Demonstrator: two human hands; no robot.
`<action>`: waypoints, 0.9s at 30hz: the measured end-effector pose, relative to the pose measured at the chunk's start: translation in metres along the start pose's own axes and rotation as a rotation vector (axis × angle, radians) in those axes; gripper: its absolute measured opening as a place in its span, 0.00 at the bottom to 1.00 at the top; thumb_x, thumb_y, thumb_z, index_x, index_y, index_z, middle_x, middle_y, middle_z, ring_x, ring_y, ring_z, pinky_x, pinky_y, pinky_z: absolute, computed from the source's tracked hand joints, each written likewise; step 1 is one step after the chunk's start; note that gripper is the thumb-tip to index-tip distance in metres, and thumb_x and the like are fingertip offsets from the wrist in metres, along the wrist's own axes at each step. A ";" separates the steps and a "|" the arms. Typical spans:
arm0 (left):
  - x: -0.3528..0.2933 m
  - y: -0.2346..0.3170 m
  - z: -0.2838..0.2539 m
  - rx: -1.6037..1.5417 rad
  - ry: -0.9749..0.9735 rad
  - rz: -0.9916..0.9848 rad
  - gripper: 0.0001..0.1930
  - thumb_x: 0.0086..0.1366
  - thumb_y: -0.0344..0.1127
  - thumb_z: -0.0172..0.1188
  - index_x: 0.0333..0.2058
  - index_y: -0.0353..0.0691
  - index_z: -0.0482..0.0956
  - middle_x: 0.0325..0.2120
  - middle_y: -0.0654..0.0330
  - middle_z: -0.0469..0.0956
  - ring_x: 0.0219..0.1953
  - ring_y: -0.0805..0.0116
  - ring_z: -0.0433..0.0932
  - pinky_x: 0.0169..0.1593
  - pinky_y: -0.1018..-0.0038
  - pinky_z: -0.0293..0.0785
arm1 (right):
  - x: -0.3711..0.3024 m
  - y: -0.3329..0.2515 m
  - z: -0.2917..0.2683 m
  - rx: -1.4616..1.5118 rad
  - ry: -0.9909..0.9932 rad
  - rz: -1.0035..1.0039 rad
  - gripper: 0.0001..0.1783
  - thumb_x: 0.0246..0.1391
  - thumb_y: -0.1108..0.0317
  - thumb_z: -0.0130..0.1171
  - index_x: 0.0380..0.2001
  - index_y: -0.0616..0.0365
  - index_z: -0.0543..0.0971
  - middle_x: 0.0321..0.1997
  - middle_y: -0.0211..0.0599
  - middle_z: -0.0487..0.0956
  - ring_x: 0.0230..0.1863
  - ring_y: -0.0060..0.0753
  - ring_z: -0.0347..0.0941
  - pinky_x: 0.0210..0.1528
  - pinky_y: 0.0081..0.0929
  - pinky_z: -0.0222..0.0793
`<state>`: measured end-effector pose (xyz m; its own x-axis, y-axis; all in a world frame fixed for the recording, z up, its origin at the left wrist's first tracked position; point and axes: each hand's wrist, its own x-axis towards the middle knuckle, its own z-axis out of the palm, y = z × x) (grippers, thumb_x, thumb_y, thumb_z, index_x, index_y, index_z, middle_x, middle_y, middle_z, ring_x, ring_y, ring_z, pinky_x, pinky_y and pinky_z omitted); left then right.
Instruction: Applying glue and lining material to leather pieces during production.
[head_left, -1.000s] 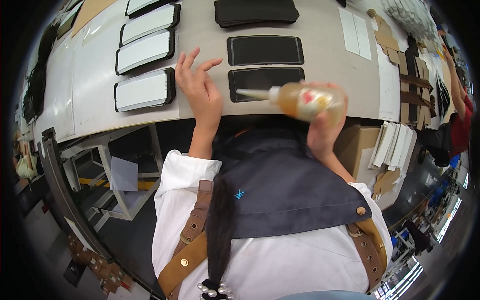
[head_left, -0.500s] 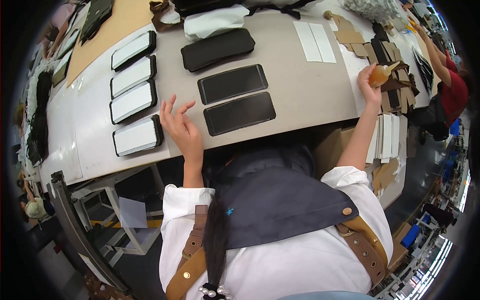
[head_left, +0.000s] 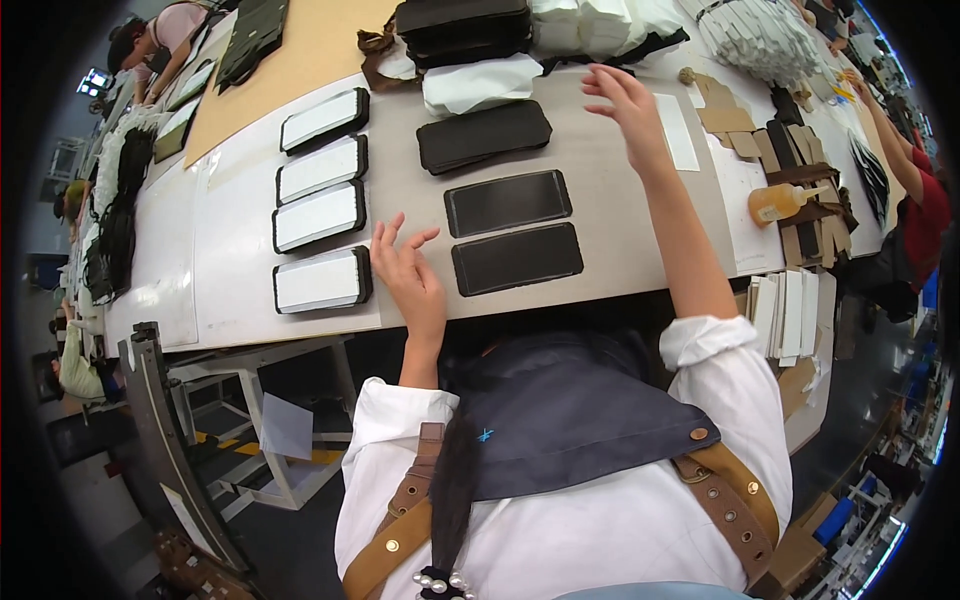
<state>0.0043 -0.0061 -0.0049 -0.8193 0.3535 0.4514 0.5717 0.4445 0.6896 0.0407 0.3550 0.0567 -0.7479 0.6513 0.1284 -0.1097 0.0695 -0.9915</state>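
Fingers apart and holding nothing, my left hand (head_left: pixel 410 270) hovers between the stacks of white panels on black pieces (head_left: pixel 318 280) and the nearer black rectangular panel (head_left: pixel 517 260). A second black panel (head_left: pixel 508 204) lies just beyond that one. Farther off is a pile of black panels (head_left: pixel 484 137). My right hand (head_left: pixel 625 105), also empty with fingers stretched, reaches over the table beside a white strip (head_left: pixel 679 132), part of which it and the forearm cover. The bottle of amber liquid (head_left: pixel 775 204) with a pointed nozzle lies on its side at the right.
Brown and black cut pieces (head_left: pixel 800 150) spread around the bottle. White strips (head_left: pixel 785 315) stand bundled below it. At the back are a black stack (head_left: pixel 463 30) and white cloth (head_left: pixel 483 85). Other people work at the far left and right.
My right hand has let go of the amber bottle at the right and moved left and away from me, over the white strips. My left hand stays open near the stacks. The view has shifted.
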 end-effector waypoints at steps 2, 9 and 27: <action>0.002 0.001 0.000 0.011 0.008 0.008 0.18 0.67 0.17 0.46 0.43 0.41 0.85 0.65 0.55 0.70 0.75 0.47 0.54 0.73 0.53 0.52 | 0.050 0.016 0.026 -0.256 0.024 0.053 0.27 0.67 0.53 0.61 0.58 0.66 0.77 0.48 0.42 0.83 0.47 0.32 0.80 0.47 0.32 0.79; -0.002 -0.004 -0.002 0.009 0.017 0.014 0.17 0.68 0.20 0.47 0.50 0.39 0.81 0.66 0.53 0.69 0.74 0.47 0.55 0.73 0.52 0.51 | 0.061 0.000 0.143 -0.363 -0.267 -0.516 0.28 0.55 0.67 0.69 0.59 0.61 0.74 0.38 0.41 0.82 0.38 0.33 0.80 0.43 0.32 0.77; 0.008 0.059 -0.025 -1.173 -0.196 -0.542 0.13 0.73 0.36 0.66 0.51 0.38 0.80 0.45 0.64 0.84 0.46 0.75 0.80 0.54 0.76 0.74 | -0.156 -0.068 0.059 0.323 -0.384 0.310 0.29 0.63 0.70 0.65 0.65 0.61 0.70 0.47 0.30 0.81 0.45 0.18 0.77 0.41 0.18 0.72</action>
<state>0.0304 0.0020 0.0536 -0.8555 0.5145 -0.0585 -0.2861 -0.3754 0.8816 0.1259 0.2043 0.1053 -0.9539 0.2798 -0.1088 0.0032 -0.3530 -0.9356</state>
